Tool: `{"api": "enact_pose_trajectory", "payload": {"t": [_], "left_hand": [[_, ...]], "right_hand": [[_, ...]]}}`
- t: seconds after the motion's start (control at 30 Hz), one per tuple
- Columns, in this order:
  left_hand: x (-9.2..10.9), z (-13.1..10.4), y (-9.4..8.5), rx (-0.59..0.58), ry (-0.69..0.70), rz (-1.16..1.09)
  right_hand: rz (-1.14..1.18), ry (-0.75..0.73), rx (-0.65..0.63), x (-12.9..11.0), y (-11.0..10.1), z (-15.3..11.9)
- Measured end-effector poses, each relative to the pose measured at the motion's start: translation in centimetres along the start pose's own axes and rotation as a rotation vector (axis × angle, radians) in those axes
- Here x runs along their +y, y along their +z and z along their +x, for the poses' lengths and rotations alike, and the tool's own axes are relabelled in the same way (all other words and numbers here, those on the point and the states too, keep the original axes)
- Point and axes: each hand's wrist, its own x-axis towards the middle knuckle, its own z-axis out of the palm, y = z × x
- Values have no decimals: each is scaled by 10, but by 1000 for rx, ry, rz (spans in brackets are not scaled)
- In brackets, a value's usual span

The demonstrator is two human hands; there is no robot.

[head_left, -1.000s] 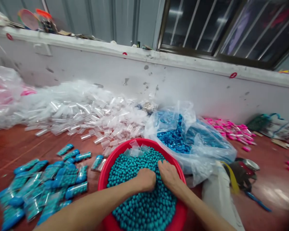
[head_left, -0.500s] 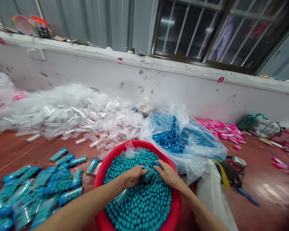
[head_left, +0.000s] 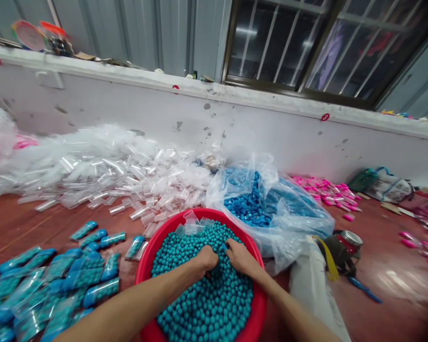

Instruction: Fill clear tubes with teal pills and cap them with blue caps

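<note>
Fingers of both hands are curled down into a heap of teal beads (head_left: 207,304) that fills a red basin (head_left: 257,304). The left hand (head_left: 205,260) is bent almost into a fist with its fingertips buried among the beads; whether anything is gripped inside it cannot be told. The right hand (head_left: 240,256) lies just beside it, nearly touching, its fingers pressed down at the same spot; what they pinch, if anything, is hidden. A few empty clear tubes (head_left: 194,223) are seen lying on the beads at the far rim of the basin. Beyond the basin, a clear bag of blue caps (head_left: 251,204) is slumped open, and a broad pile of empty clear tubes (head_left: 110,166) is spread along the white wall (head_left: 235,128). Bead-filled tubes with blue caps (head_left: 57,280) are scattered on the red floor (head_left: 395,285) to the left. Pink-filled tubes (head_left: 328,192) are heaped farther right, and a small metal-lidded jar (head_left: 347,240) is seen near the bag.
</note>
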Motion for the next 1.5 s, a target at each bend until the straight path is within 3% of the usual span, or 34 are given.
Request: {"api": "enact_pose_trajectory", "payload": {"t": [0.13,0.23,0.33,0.47,0.73,0.9,1.0,1.17,1.27,1.37,1.43,1.5], "left_hand": [[13,-18,-15,-94,-50,-31],[21,-36,-27,-171,-12,-95],[24,-49,-31,-171,52,-138],[22,-60,-29,-92,129,-152],[17,-74,-16,52,124,-253],[12,-77,-12,197,213,-189],[12,-79,-12,225,257,-150],[14,-80,-11,273,282,-109],[14,-82,-11,332,279,-108],[15,-86,-13,232,284,-128],[16,-88,-15,216,300,-130],[17,-91,-15,275,336,-125]], "right_hand": [[225,9,-130,0,-8,-5],[539,-22,-217,-3,-12,-11],[772,-53,-267,-9,-11,-15],[679,-118,-184,-17,-6,-19],[304,-316,57,-34,-6,-38],[172,-454,66,-47,-11,-44],[122,-501,51,-49,-13,-45],[-10,-469,83,-40,-1,-44],[63,-461,79,-37,6,-43],[287,-409,16,-40,5,-44],[349,-388,49,-43,3,-45],[334,-435,122,-46,1,-46]]}}
